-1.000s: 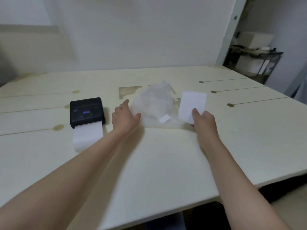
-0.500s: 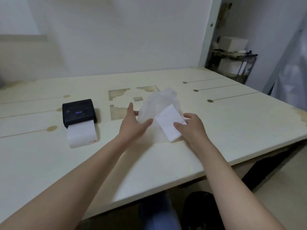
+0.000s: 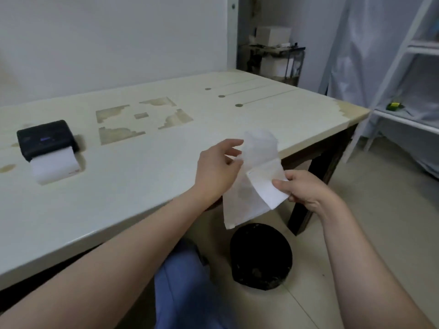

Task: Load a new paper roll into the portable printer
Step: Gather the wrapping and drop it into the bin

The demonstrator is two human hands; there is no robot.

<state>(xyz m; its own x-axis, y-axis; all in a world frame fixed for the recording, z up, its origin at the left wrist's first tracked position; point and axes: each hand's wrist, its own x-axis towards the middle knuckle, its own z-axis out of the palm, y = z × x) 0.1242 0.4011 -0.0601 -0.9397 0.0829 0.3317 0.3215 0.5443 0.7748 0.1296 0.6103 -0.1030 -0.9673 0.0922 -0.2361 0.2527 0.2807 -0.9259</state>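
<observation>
Printer (image 3: 45,138) on table (image 3: 142,174), left; wrapper (image 3: 242,200) off table's near edge, above round object (image 3: 261,255) on floor (image 3: 356,233).

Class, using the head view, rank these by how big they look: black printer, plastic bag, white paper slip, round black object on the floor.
1. plastic bag and round black object: about alike, not ranked.
2. black printer.
3. white paper slip.
Both held items are nearer the camera: real sizes unsure.

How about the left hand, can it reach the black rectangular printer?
Probably yes: only bare cream table lies between the left hand and the black rectangular printer, though its grip holds the translucent white wrapper.
</observation>
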